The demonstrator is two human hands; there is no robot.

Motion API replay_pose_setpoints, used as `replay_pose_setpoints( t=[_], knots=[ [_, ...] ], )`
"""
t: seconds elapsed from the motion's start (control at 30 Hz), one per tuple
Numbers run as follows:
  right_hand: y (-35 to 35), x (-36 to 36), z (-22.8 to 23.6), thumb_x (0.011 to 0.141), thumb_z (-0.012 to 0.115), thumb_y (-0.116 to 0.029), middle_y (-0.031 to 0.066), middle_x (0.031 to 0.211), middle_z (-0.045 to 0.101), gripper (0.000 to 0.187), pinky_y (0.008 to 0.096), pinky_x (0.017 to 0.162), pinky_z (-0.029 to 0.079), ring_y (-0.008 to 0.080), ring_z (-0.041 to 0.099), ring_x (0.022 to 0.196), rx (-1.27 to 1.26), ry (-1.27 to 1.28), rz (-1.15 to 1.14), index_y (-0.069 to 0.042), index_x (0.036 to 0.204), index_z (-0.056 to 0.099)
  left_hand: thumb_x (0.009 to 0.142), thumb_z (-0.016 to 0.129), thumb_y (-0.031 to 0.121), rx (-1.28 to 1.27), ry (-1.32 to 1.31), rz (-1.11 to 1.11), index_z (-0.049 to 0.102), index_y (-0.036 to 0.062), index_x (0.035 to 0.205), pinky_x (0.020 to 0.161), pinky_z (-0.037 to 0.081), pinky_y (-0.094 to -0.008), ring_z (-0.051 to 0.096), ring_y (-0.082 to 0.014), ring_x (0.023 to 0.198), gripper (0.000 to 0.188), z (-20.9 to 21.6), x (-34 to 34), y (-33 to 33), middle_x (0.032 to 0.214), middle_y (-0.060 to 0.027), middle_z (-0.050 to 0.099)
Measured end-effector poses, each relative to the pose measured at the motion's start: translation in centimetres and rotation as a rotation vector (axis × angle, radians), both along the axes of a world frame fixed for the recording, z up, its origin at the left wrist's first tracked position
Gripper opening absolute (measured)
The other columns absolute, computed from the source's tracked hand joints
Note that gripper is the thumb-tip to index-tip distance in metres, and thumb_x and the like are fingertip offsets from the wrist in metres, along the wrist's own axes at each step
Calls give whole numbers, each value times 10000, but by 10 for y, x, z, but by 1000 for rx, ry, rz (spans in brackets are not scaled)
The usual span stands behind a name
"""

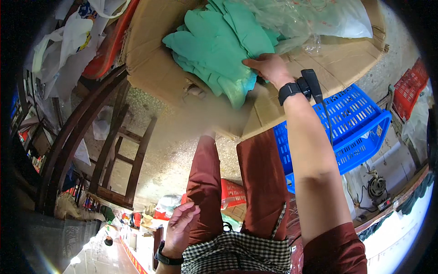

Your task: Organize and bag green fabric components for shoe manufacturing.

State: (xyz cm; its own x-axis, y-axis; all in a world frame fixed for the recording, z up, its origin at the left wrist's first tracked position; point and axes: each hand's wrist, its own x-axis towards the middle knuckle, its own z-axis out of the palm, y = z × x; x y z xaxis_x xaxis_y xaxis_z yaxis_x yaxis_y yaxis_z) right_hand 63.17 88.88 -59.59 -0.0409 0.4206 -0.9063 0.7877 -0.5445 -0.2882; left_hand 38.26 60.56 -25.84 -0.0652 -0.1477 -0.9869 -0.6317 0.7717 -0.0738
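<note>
A thick heap of flat, smooth green pieces with rounded lobes (214,43) lies inside a large cardboard box (150,55). At the heap's right edge my right hand (270,68) is closed in a pinch, thumb and forefinger on the rim of a green piece. My left hand (182,223) hangs over my left thigh, well away from the box. Its fingers are loosely bent, and I see nothing in them. The lower part of the heap is partly hidden by a blurry haze in the picture.
Clear plastic film (315,20) covers the box's far right side. A blue slatted crate (351,118) stands right of my legs, a red crate (410,89) farther right. Dark wooden stool legs (137,164) are at left, with white plastic bags (68,41) beyond.
</note>
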Motion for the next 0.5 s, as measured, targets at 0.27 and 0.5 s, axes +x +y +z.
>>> replay_pose_setpoints(
  t=[0.27, 0.5],
  knots=[
    [-6, 5, -13, 851, 801, -244, -29, 681, 579, 247, 224, 565, 468, 74, 544, 606, -190, 308, -384, -93, 762, 625, 974, 615, 66, -4, 8, 7, 593, 28, 1255, 1024, 476, -354, 626, -199, 1132, 285, 0, -2, 1, 1170, -94, 664],
    [6, 11, -13, 872, 771, -225, 18, 850, 678, 204, 238, 686, 548, 105, 652, 743, -303, 290, -279, -59, 931, 669, 974, 614, 61, 9, 7, -1, 601, 33, 1248, 1020, 476, -341, 628, -194, 1130, 275, -3, -2, 1, 1170, -90, 667]
  ],
)
